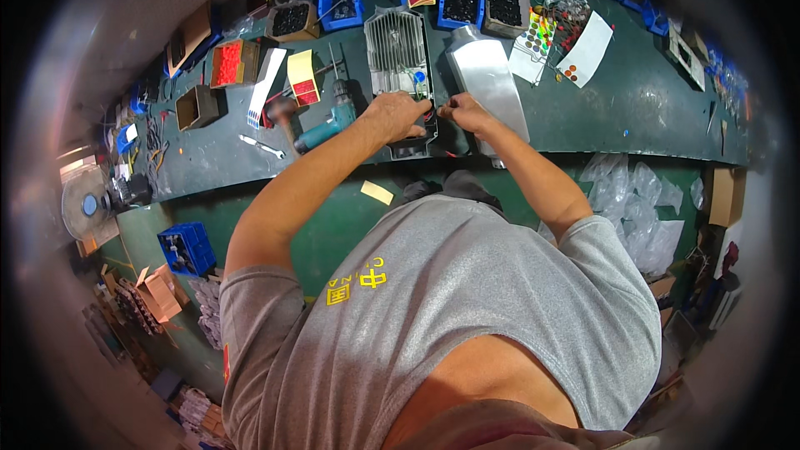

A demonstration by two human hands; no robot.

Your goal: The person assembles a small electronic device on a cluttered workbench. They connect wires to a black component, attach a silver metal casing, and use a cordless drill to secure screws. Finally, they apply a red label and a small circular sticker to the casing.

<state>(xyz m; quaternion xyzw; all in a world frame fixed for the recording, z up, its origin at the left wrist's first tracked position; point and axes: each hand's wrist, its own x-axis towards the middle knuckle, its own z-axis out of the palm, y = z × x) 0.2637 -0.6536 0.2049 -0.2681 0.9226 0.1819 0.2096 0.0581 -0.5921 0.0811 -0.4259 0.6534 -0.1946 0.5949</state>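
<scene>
Objects on a green workbench [583,121], listed from left to right; clock directions are taken from the middle of the finned metal housing, with twelve o'clock toward the upper edge of the head view. At nine o'clock stands a brown box of red pieces [227,65]; at eight, a wrench [262,147] lies flat. A yellow label sheet [303,77] occupies nine o'clock, nearer in. The teal power drill [333,119] rests at eight, its bit directed toward twelve.

The finned metal housing [396,42] lies in front of the person, its long axis running nearly from twelve to six, fins at the upper end. The left hand [395,114] lies over the lower part, fingers bent downward; whether they grip anything cannot be told. From this hand, the fins extend toward twelve, and a blue part [420,77] inside the housing sits at one.

A blue bin of black pieces [461,0] stands at one o'clock. The right hand [468,112] is beside the housing's right edge, thumb and forefinger brought close; anything between them is too small to identify. From it, the housing lies toward nine, so the left hand is the nearer. The smooth silver cover [490,75] lies at three, its long axis slanting from eleven to five.
</scene>
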